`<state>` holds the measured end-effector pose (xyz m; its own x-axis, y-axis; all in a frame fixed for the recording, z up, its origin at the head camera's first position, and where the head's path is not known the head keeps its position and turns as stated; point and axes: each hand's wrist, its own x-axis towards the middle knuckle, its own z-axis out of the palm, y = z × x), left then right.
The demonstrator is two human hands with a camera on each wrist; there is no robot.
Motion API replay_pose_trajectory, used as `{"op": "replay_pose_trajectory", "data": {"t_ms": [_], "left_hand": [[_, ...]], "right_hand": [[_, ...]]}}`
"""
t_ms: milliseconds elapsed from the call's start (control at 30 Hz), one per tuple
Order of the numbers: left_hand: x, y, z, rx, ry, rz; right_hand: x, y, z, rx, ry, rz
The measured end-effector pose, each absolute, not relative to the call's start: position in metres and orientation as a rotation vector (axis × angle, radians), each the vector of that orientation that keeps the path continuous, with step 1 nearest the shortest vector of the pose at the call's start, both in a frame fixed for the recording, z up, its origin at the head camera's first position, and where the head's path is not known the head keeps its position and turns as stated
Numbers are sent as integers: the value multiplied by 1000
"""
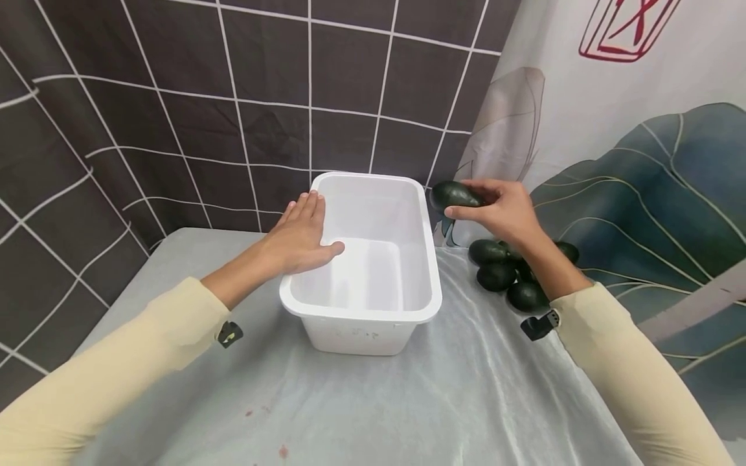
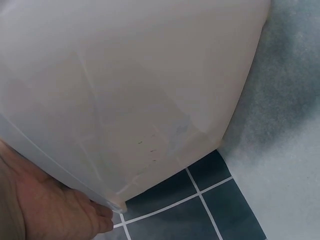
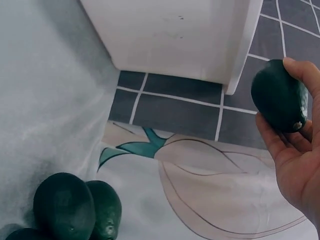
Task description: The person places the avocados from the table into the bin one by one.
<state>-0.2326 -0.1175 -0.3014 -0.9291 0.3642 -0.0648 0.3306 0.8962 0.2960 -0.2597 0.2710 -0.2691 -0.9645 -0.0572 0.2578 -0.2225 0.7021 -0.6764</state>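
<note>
A white plastic tub stands on the cloth-covered table, its inside bare. Flat and straight-fingered, my left hand rests on the tub's left rim; the left wrist view has this hand beside the tub wall. My right hand pinches a dark green avocado between thumb and fingers, just outside the tub's right rim. The right wrist view shows that avocado in the fingers, apart from the tub. Below the right forearm lies a pile of several avocados, partly hidden by the arm.
A grey cloth covers the table. Behind the tub hangs a dark sheet with a white grid. To the right is a curtain with a leaf print. Each sleeve cuff has a small black device by it.
</note>
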Motion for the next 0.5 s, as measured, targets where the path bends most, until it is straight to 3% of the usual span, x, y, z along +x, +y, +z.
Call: {"op": "replay_pose_trajectory", "data": {"t_ms": [500], "left_hand": [[-231,-118,-300,548,2938,420]], "right_hand": [[-268,257,-261,257,-2701,1143]]}}
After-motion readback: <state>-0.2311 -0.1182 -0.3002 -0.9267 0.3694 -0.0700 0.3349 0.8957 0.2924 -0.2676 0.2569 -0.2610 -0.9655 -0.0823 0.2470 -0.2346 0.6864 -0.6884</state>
